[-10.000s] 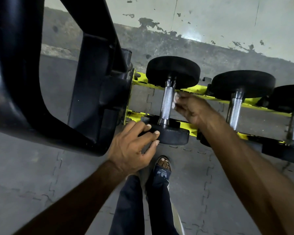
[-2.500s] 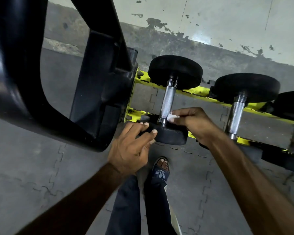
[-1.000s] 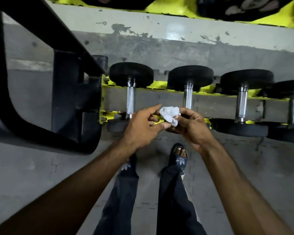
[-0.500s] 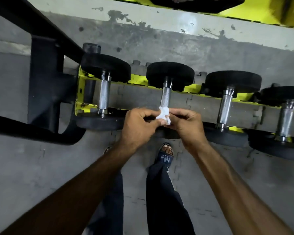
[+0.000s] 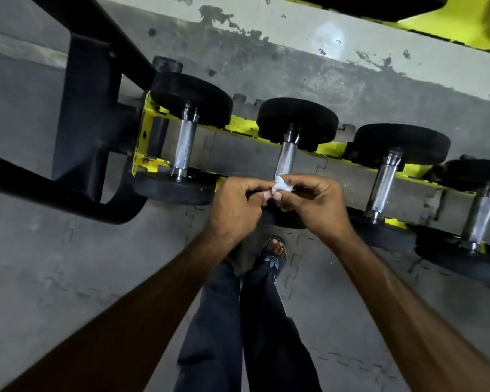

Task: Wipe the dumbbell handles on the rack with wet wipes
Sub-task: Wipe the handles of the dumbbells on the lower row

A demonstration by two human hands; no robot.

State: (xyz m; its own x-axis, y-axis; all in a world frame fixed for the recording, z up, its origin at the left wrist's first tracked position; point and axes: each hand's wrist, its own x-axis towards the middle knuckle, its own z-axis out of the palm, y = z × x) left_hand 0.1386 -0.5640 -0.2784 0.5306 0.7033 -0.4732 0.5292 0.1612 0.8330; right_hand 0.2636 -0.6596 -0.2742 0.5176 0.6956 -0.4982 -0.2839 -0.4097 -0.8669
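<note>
Nearest, a sandal (image 5: 274, 257) stands on the grey floor (image 5: 68, 264). Above it, the left hand (image 5: 235, 205) and right hand (image 5: 314, 207) meet, fingers curled, both pinching a crumpled white wet wipe (image 5: 280, 187). The wipe sits at the near end of the second dumbbell handle (image 5: 286, 158). The dumbbells lie across the yellow rack (image 5: 241, 124), in front of the wall (image 5: 351, 83).

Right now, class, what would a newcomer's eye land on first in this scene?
At centre, the left hand and right hand pinch a crumpled white wipe together, by the second dumbbell handle from the left. Behind them, black dumbbells sit in a row across the bright yellow rack.
</note>
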